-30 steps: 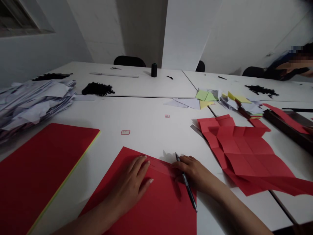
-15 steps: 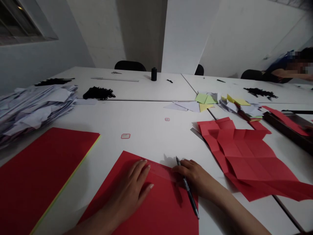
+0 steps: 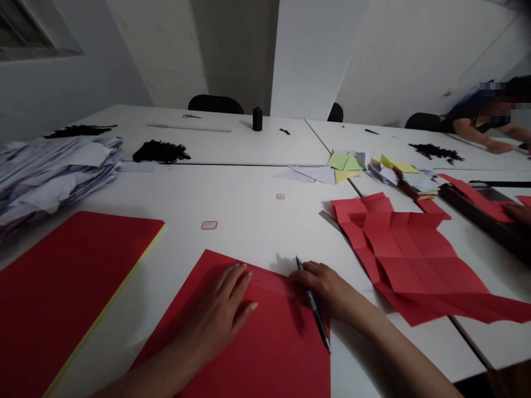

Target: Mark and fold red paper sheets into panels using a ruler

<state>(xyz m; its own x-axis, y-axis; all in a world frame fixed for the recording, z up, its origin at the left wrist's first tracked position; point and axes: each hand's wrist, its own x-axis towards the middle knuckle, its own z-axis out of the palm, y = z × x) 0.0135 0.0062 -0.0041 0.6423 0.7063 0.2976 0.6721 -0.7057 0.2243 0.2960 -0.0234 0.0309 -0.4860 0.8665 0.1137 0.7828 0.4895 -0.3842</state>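
Note:
A sheet of red paper [image 3: 282, 342] lies on the white table in front of me. My left hand [image 3: 226, 304] rests flat on its upper part, fingers stretched out. Along the sheet's far edge runs a see-through strip [image 3: 267, 283], which looks like a clear ruler; the left fingertips touch its left end. At its right end, my right hand [image 3: 321, 287] is closed with a dark pen [image 3: 318, 320] held slanting between the fingers, its tip pointing away from me. What the lower right fingers touch is partly hidden.
A stack of red sheets [image 3: 78, 276] with a yellow edge lies left, below piled white papers [image 3: 62, 177]. Creased red paper [image 3: 423, 254] lies right, near a dark tray [image 3: 464, 213]. Black cord bundles [image 3: 160, 151] and a thread spool [image 3: 258, 119] stand farther back. A co-worker's arm [image 3: 477, 132] reaches across, far right.
My hands keep almost the same pose while the whole view shifts slightly. Another person's hand has appeared by the tray at the right edge, and the far co-worker's arm has moved.

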